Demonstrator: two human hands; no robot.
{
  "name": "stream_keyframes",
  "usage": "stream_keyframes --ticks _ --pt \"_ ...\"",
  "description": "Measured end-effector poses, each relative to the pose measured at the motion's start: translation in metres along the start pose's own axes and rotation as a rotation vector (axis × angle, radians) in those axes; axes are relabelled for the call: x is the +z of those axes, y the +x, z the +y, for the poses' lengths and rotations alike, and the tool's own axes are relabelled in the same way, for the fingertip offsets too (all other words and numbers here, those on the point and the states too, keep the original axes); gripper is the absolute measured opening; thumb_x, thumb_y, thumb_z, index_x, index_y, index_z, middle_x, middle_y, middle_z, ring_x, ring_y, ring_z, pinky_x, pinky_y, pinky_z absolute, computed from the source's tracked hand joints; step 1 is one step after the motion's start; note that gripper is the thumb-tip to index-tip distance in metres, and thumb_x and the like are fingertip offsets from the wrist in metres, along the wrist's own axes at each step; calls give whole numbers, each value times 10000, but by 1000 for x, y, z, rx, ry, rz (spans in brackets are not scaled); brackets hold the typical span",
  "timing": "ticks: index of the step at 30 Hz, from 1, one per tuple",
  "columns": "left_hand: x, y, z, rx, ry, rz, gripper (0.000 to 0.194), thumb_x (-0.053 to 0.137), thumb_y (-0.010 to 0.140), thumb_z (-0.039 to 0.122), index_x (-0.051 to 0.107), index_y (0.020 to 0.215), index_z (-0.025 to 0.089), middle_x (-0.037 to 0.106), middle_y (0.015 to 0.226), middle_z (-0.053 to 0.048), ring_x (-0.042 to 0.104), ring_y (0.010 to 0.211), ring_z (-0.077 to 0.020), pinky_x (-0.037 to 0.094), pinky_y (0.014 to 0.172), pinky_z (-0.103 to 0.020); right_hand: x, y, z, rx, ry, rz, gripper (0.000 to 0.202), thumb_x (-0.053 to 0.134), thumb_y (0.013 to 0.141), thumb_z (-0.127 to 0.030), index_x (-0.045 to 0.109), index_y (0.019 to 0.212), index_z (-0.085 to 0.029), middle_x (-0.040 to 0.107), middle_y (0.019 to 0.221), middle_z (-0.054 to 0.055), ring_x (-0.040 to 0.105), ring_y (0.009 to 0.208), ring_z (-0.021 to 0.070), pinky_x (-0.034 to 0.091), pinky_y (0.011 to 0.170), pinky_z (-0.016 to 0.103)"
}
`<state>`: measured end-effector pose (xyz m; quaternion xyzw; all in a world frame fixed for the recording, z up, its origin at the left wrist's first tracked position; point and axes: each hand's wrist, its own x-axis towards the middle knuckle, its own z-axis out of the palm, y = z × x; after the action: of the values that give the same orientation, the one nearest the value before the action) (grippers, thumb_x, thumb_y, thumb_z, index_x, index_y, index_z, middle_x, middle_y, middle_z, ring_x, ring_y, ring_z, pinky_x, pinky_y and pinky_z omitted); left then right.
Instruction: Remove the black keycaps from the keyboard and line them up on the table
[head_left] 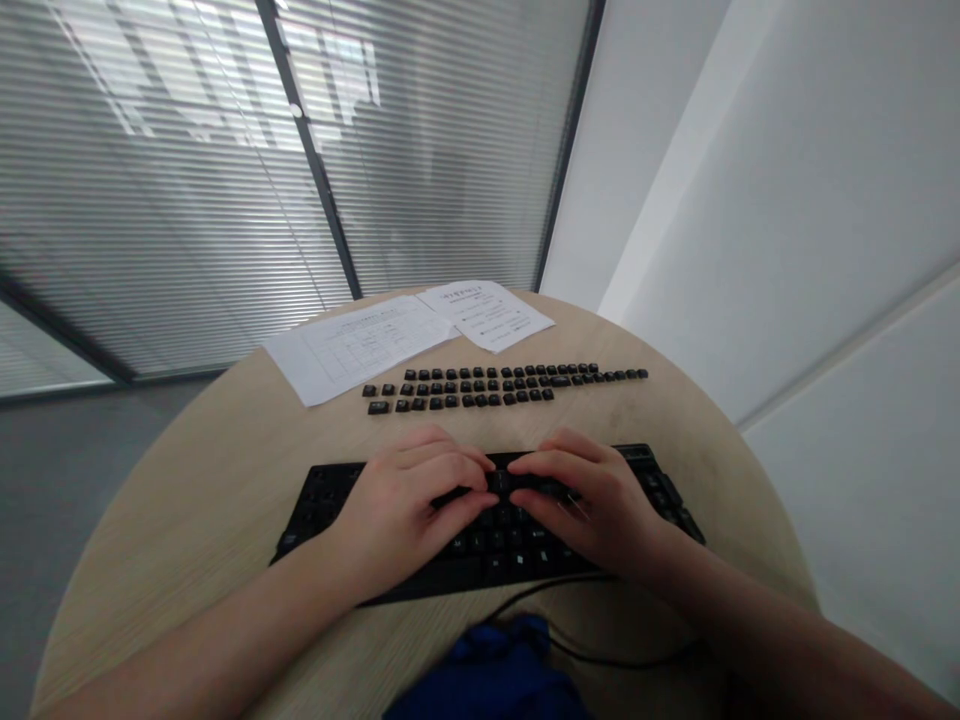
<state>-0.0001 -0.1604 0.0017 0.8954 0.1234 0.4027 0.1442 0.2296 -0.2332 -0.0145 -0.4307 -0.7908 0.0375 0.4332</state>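
Note:
A black keyboard lies on the round table, with some of its key positions bare. Over its left-middle part is my left hand, thumb and index fingertips close together beside a key at the keyboard's middle. From the other side, my right hand reaches to the same key, its thumb and fingers bent toward it. Whether either hand grips the key is hard to tell. Beyond the keyboard, loose black keycaps stand in rows on the table.
Two printed paper sheets lie at the table's far side. A black cable runs along the near edge beside blue cloth. Behind are blinds and a white wall.

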Motion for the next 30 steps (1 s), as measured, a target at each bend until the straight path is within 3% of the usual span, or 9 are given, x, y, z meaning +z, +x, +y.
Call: stream_keyframes --ticks 10,13,15,19,23,26,30 --pt "5 1 1 54 4 -34 70 710 958 179 651 939 209 786 986 -4 716 861 -146 565 831 -295 5 0 2 22 19 -33 126 718 934 -256 757 1043 -205 758 950 64 731 836 190 599 750 315" --pt "-3 2 0 35 48 -35 72 696 976 272 674 995 206 785 989 -25 719 877 -165 571 829 -302 -5 2 7 95 -42 -51 115 711 920 -250 760 1018 -214 757 958 60 728 863 199 588 780 330" --pt "-11 3 -7 -48 116 -62 144 639 1002 340 693 998 207 778 964 -35 719 877 -184 572 813 -316 -18 4 15 174 -116 -49 121 701 919 -258 765 1015 -220 755 966 59 721 874 204 573 784 335" --pt "-26 0 -35 -290 257 -328 279 569 988 439 747 998 225 779 1010 -60 726 959 -245 577 851 -380 -47 9 44 322 -294 -87 162 689 920 -315 785 1010 -221 741 888 49 655 737 186 512 690 320" --pt "-28 -8 -65 -370 296 -578 403 593 938 455 741 1222 211 748 1271 -113 693 1167 -317 525 1032 -464 -60 11 84 460 -387 -195 202 692 903 -340 802 977 -187 749 867 64 624 723 192 474 684 320" --pt "-25 -11 -74 -451 276 -667 483 600 921 435 697 1335 206 740 1309 -125 699 1174 -325 526 1027 -463 -59 12 112 532 -372 -287 218 692 902 -347 815 992 -191 765 884 63 628 723 190 463 678 307" --pt "-25 -12 -76 -404 163 -697 377 583 933 384 751 1243 251 773 1241 -81 716 1137 -291 525 1014 -423 -53 16 136 585 -438 -387 230 694 905 -340 824 1018 -187 786 937 76 670 791 206 479 712 302"
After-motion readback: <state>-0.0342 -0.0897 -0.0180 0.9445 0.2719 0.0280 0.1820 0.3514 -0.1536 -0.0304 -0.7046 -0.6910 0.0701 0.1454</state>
